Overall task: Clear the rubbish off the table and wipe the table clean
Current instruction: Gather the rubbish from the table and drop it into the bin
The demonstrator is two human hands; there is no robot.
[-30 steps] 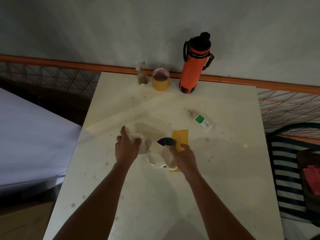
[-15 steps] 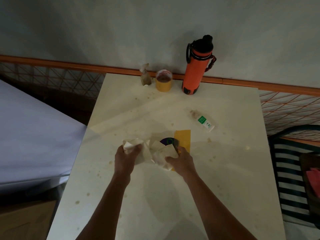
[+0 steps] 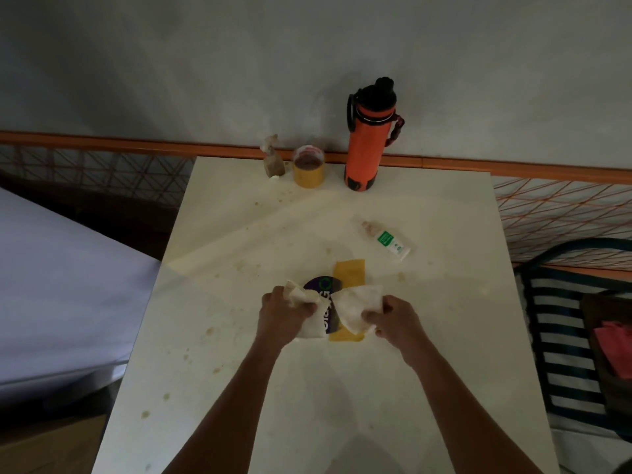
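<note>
A stained white table (image 3: 444,336) carries brown spots. At its middle lies a yellow packet with a purple round logo (image 3: 349,273). Over it, my left hand (image 3: 282,318) grips a crumpled white tissue (image 3: 297,295), and my right hand (image 3: 393,319) grips another white tissue piece (image 3: 357,307). The two pieces are held a little apart, with the purple logo showing between them. A small clear bottle with a green label (image 3: 388,239) lies on its side further back to the right.
At the table's far edge stand an orange flask with a black lid (image 3: 367,142), a yellow cup (image 3: 308,168) and a small crumpled brown wrapper (image 3: 273,159). A striped chair (image 3: 561,336) holding something red is on the right, and a bed (image 3: 51,285) on the left.
My hands have drawn apart, each holding a piece of tissue, which uncovers more of the purple logo. The view has shifted slightly.
</note>
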